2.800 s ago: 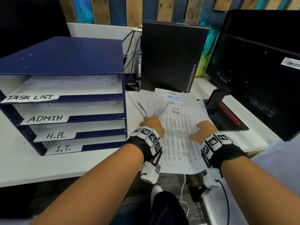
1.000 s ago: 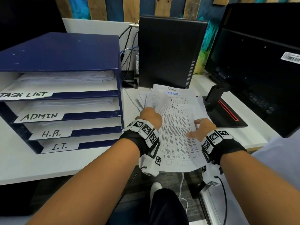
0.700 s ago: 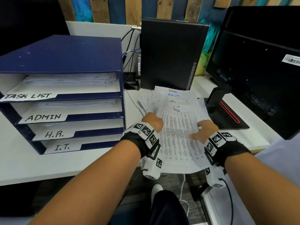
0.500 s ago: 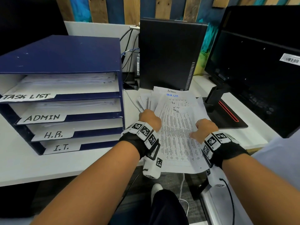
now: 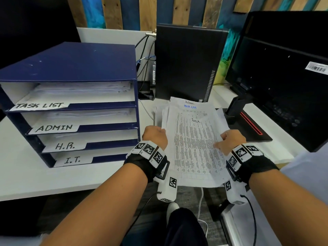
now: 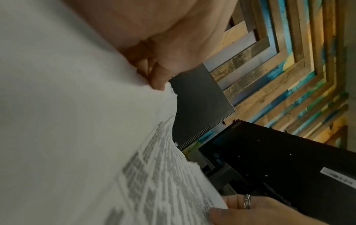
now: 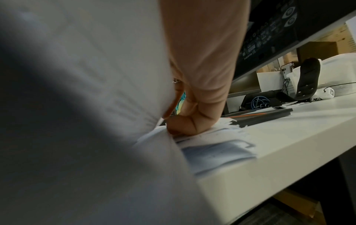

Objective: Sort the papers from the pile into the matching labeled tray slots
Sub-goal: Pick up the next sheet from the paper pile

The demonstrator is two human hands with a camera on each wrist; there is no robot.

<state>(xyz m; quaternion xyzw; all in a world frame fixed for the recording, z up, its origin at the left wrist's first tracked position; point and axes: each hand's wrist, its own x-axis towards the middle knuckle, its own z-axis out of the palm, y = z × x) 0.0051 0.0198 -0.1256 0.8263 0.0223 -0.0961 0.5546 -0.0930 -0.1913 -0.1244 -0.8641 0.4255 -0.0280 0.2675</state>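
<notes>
Now both hands still hold the top paper [image 5: 193, 148], the left hand [image 5: 154, 135] and right hand [image 5: 230, 141] pinching its sides, lifted higher off the pile [image 5: 191, 104].

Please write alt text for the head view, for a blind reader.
Both hands, left hand and right hand, hold a printed sheet over a paper pile on a desk. At left stands a blue tray labelled TASK LIST, ADMIN, H.R., I.T.

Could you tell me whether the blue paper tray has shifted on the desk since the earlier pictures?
No. The blue paper tray sits in the same place left of the black computer tower; small differences in the head view come from the camera moving.
</notes>
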